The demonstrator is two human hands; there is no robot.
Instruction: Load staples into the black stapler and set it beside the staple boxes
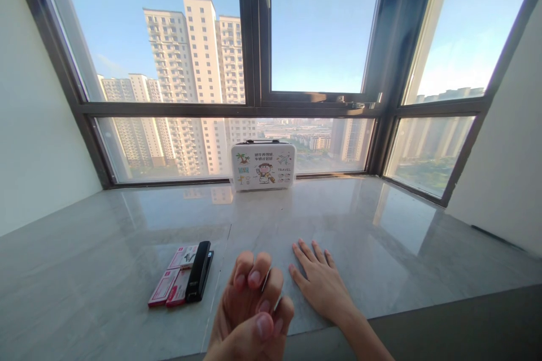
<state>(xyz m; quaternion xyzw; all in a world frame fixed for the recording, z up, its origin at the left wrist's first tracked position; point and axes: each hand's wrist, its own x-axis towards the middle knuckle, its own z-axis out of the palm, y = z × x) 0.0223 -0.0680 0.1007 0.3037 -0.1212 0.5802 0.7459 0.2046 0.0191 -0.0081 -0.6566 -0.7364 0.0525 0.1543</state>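
Observation:
My left hand is raised in front of the camera with its palm toward me. Its fingers curl in and the thumb lies across the palm; I see nothing held in it. Flat on the grey marble-look sill, palm down with fingers spread, rests my right hand. To the left of my left hand, a black stapler lies beside and partly over small pink-and-white boxes, one of them printed with a stapler picture. Neither hand touches these things.
A white case with cartoon prints, the word TRAVEL and a dark handle stands upright against the window. Dark window frames enclose the sill at the back and right. White walls rise at both sides; the sill's front edge runs near me.

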